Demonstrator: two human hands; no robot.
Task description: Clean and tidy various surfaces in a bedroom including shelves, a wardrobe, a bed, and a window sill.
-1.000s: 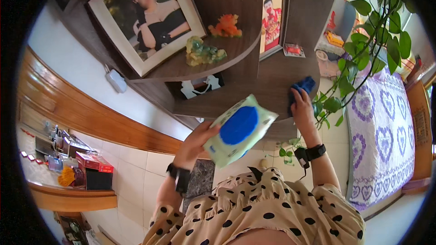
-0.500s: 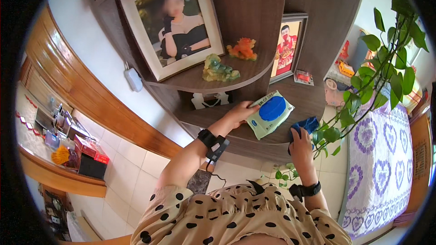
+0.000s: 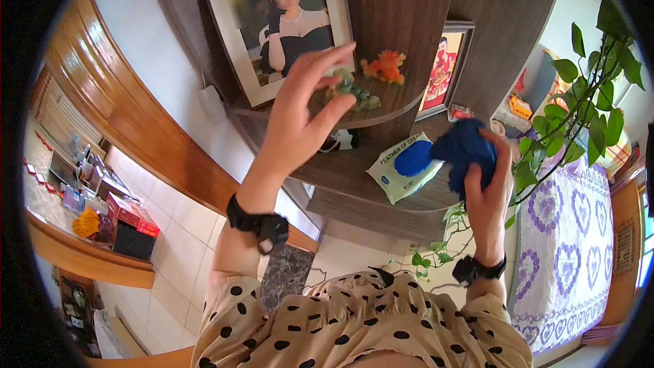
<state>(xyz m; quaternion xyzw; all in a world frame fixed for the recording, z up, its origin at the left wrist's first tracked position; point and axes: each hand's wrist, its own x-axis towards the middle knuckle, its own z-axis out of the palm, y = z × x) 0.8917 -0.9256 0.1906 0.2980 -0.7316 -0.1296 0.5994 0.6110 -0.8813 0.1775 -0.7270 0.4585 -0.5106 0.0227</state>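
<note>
A: In the head view, what is held by the right hand (image 3: 487, 187)?

B: A crumpled dark blue cloth (image 3: 464, 151) is gripped there, the fingers closed around its lower part. It is held up just off the front edge of the lower shelf (image 3: 381, 215), bunched so that it can be handled with one hand.

A: And the left hand (image 3: 300, 119)?

B: It is raised toward the front edge of the curved upper shelf (image 3: 381, 112), fingers spread wide and empty. Nothing is grasped; the green figurine (image 3: 354, 92) lies just behind the fingertips, and whether it is touched cannot be told.

A: What else is carried by the shelves?

B: On the upper shelf an orange ornament (image 3: 385, 66) is set beside the green one, and a large framed portrait (image 3: 283, 24) is leaned against the back so that it stays upright. On the lower shelf a pale green wipes packet (image 3: 402, 167) with a blue lid is laid flat near the front edge, close to the cloth. A smaller red-toned framed picture (image 3: 443, 71) is stood at the back.

A: Anything beside the shelves?

B: A leafy green plant (image 3: 579, 102) is seen trailing at the right.
</note>
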